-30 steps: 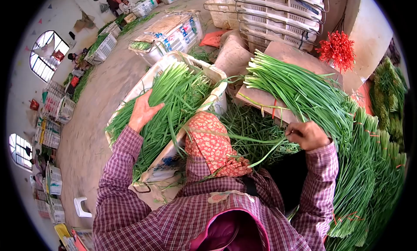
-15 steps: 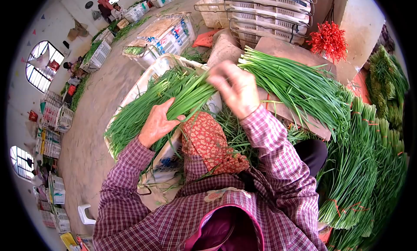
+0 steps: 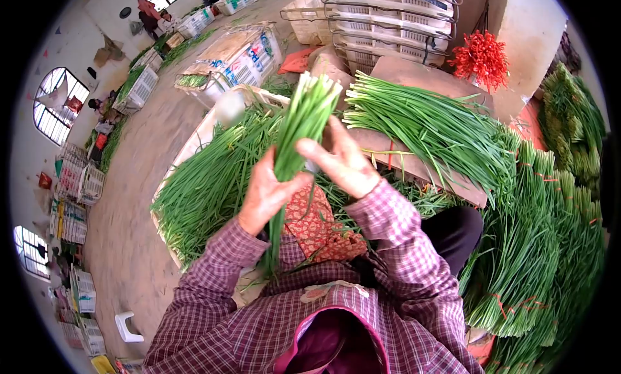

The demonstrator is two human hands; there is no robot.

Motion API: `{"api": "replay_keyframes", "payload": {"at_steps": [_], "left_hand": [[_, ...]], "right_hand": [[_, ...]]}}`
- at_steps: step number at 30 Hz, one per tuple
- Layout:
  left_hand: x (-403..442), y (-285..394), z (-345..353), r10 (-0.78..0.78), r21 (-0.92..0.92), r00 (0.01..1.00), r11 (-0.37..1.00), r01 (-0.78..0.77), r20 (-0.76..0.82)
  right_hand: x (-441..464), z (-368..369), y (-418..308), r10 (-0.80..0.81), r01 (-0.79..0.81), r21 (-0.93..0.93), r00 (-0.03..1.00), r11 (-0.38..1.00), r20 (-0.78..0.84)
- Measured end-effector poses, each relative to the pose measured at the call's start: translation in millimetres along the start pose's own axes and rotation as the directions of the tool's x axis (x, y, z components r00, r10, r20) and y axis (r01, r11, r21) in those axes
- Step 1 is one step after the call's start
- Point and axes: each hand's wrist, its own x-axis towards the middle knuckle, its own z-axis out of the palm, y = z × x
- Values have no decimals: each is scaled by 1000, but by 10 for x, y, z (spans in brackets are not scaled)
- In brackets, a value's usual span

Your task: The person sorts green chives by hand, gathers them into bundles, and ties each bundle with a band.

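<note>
A bunch of garlic chives stands nearly upright in front of me, its pale cut ends at the top and its leaves hanging toward my lap. My left hand is wrapped round the lower part of it. Higher up on the other side, my right hand closes on the bunch, thumb in front and fingers partly hidden behind. Loose chives fill a white crate at the left. On a brown board to the right lies a pile of chives.
Tied chive bundles are heaped at the right. Red ties hang by the pillar, near stacked white crates. A covered crate stands ahead. A white stool is at lower left. People sit in the background.
The bunch has swung from lying over the crate to upright before my chest. My left hand moved right with it; my right hand, blurred before, came down onto it.
</note>
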Motion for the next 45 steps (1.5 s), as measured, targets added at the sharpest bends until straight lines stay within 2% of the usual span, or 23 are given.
{"api": "replay_keyframes", "payload": {"at_steps": [2, 4, 5, 6, 9, 12, 14, 16, 18, 21, 23, 24, 26, 28, 29, 31, 32, 33, 34, 35, 37, 44, 45], "left_hand": [[-75, -30, 157, 46, 56, 998, 997, -49, 48], [-170, -17, 166, 74, 70, 967, 993, -94, 246], [-261, 22, 163, 32, -128, 947, 992, 10, 321], [-272, 18, 36, -46, -116, 895, 987, 108, 445], [-147, 382, -356, -296, -149, 833, 902, 404, 467], [158, 376, -468, 55, -275, 932, 960, 49, 358], [315, 417, -324, 46, -382, 934, 919, 99, 353], [358, 445, -169, 33, -466, 917, 868, 171, 398], [372, 332, -94, 29, -582, 916, 780, 229, 400], [336, 218, -26, 59, -633, 956, 761, 143, 286], [293, 248, -32, 20, -579, 976, 808, 112, 218], [279, 261, -29, -11, -515, 987, 852, 92, 158], [299, 258, 4, -22, -550, 972, 822, 150, 233], [283, 361, 102, 32, -596, 973, 795, 114, 228], [251, 430, 200, -12, -602, 997, 797, 54, 74], [290, 384, 178, -20, -585, 993, 807, 86, 118], [317, 360, 158, -19, -569, 988, 816, 103, 152], [314, 450, 133, -20, -616, 973, 772, 160, 228], [364, 380, 96, 25, -635, 968, 759, 145, 251], [375, 388, 56, -5, -641, 966, 747, 176, 260], [457, 429, -55, 29, -652, 965, 743, 153, 261], [951, 793, -1192, 232, -779, 970, 621, -87, 76], [991, 834, -1314, 324, -790, 941, 600, -126, 95]], "right_hand": [[-23, 140, 39, 79, -77, 33, 993, 997, -83], [-70, 117, 40, 180, -175, 80, 982, 981, -63], [-105, 162, 55, 148, -121, 207, 982, 971, -120], [-147, 128, 19, 229, -197, 267, 969, 943, -92], [-194, 3, -50, 240, -252, 228, 968, 941, 79], [-197, 119, -32, 196, -228, 229, 969, 946, 152], [-227, 209, -34, 230, -268, 264, 959, 927, 167], [-249, 212, -34, 364, -433, 209, 882, 877, 299], [-269, 159, 44, 330, -386, 168, 899, 907, 289], [-255, -77, -96, 226, -157, -424, 967, 892, 118], [-197, -227, -236, 79, -110, -712, 994, 693, -76], [-146, -239, -428, 39, -109, -673, 992, 732, -117], [-30, -225, -466, -184, -41, -742, 958, 669, -218], [86, -117, -556, -340, 141, -784, 936, 604, -94], [151, -114, -522, -387, 259, -804, 921, 536, 39], [269, -123, -431, -335, 291, -750, 937, 593, 99], [317, -66, -399, -179, 106, -608, 982, 787, -60], [385, 22, -385, -246, 181, -373, 960, 910, -135], [360, -16, -448, -147, 109, -223, 976, 969, -161], [334, -53, -518, -45, 33, -66, 981, 997, -186], [395, -134, -555, -123, 147, 112, 973, 983, -193], [137, -952, -1011, -225, 306, 129, 875, 943, -428], [59, -1115, -1004, -213, 229, 16, 928, 973, -305]]}}
